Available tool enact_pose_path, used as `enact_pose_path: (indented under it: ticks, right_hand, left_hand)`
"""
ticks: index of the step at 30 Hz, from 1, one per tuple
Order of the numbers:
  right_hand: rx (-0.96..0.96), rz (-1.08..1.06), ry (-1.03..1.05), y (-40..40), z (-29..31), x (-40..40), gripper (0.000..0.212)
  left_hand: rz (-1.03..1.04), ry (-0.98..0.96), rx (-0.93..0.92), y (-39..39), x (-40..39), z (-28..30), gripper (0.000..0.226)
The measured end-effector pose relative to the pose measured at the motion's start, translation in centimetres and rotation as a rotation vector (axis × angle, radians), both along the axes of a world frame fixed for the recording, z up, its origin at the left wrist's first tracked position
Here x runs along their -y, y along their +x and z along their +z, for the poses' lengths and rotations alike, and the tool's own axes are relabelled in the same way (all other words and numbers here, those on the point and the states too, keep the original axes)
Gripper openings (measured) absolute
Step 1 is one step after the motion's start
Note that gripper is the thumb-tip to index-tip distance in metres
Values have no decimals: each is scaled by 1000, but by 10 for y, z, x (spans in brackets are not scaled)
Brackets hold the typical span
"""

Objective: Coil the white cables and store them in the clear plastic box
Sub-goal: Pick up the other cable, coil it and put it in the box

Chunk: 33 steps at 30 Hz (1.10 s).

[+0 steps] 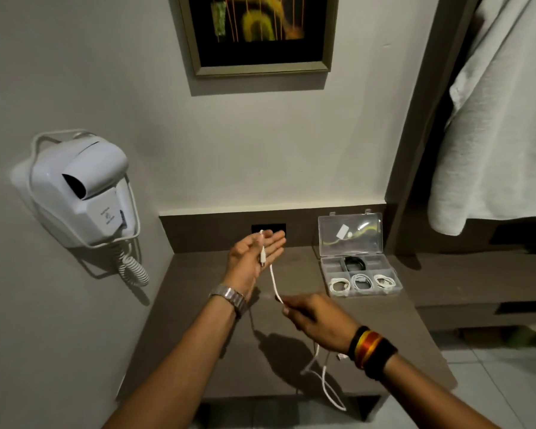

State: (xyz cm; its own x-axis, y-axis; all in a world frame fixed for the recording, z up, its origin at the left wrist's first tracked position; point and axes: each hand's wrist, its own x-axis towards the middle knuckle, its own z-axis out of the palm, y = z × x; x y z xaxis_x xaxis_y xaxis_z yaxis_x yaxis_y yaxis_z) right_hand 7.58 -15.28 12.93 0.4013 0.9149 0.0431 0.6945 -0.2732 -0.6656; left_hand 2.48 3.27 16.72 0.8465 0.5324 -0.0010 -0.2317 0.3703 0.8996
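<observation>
Winding looks barely begun. The white cable (273, 281) runs from the left hand (254, 255), whose fingers are straight with the plug end against the palm, to the right hand (317, 320), which pinches it. The rest dangles loose past the worktop (198, 305) edge. The open organizer box (398, 286) holds three coiled cables. A hair dryer (78, 187), framed picture (260, 70) and towel (502, 134) hang around.

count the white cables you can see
4. One cable lies across the left hand, is pinched by the right hand and hangs past the counter. Three sit coiled in front compartments of the clear box: left coil, middle coil, right coil. Others may be hidden.
</observation>
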Motion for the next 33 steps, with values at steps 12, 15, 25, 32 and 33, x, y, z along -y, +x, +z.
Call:
enact_pose_path:
  ticks: [12, 15, 25, 32, 33]
  right_hand:
    - [-150, -300, 449, 63, 51, -18, 14]
    - [-217, -185, 320, 33, 19, -24, 24]
    - [248, -66, 318, 8, 60, -23, 37]
    - [-195, -277, 423, 29, 45, -43, 16]
    - [-207, -256, 366, 21, 32, -44, 21]
  left_hand:
    - [-336, 117, -39, -32, 10, -3, 26]
    - [-192, -151, 113, -31, 3, 8, 22]
    - [25, 1015, -339, -64, -17, -14, 31]
    - [-292, 9, -30, -66, -3, 3, 25]
    - [-221, -116, 48, -64, -9, 6, 24]
